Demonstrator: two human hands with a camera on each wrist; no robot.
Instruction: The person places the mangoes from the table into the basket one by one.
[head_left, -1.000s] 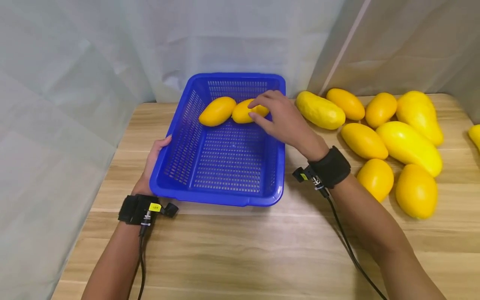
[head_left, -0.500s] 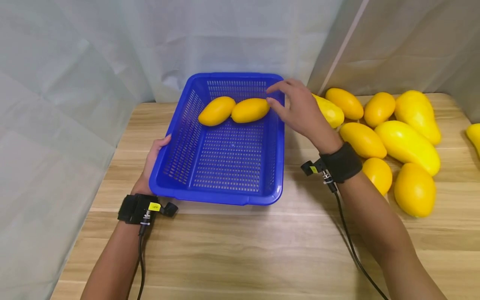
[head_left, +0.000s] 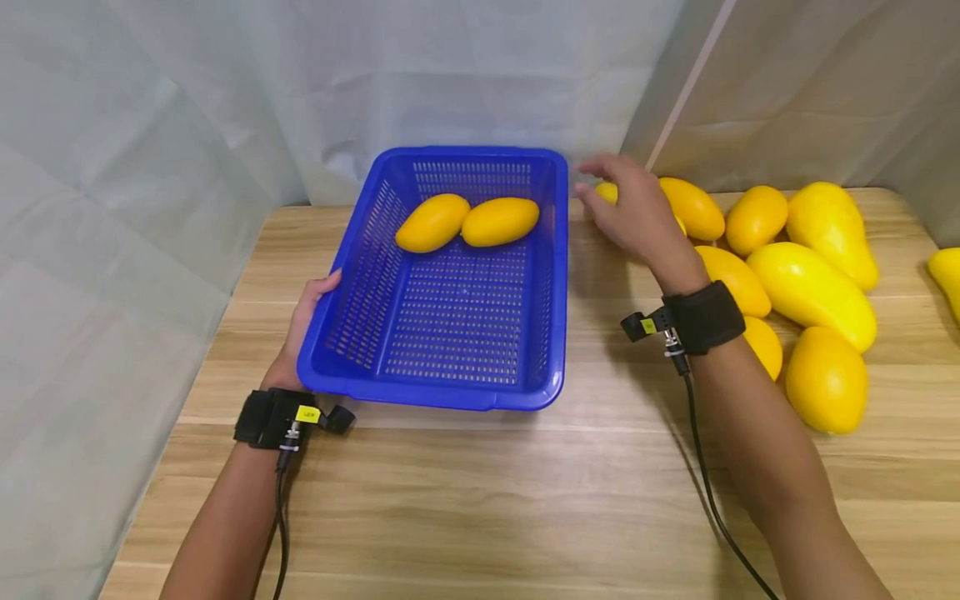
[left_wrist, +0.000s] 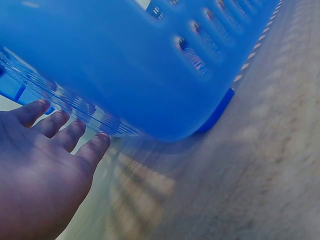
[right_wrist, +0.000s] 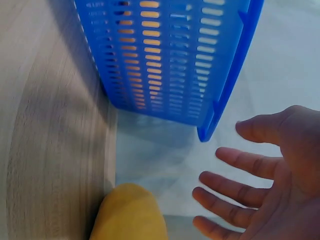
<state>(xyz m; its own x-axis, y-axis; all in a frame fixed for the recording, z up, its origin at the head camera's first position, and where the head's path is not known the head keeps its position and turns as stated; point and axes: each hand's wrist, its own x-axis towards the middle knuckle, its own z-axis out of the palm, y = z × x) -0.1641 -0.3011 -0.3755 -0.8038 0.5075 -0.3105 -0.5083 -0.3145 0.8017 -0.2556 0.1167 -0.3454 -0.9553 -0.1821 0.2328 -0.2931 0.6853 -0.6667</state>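
A blue perforated basket [head_left: 360, 292] sits on the wooden table with two yellow mangoes [head_left: 432, 222] [head_left: 499, 220] side by side at its far end. My left hand [head_left: 303, 321] rests flat against the basket's left wall [left_wrist: 125, 75], fingers [left_wrist: 75, 135] straight. My right hand [head_left: 633, 208] hovers empty, fingers [right_wrist: 235, 182] spread, just right of the basket over a yellow-green mango [head_left: 606, 192], which shows below the palm in the right wrist view [right_wrist: 129, 212].
Several more yellow mangoes [head_left: 810, 283] lie in a pile on the right half of the table. Grey cloth hangs behind and to the left. Bare wood [head_left: 480, 500] spans the front. Cables run from both black wrist straps.
My right hand let go of the second mango in the basket and moved right, out over the rim to the pile. The left hand stayed put.
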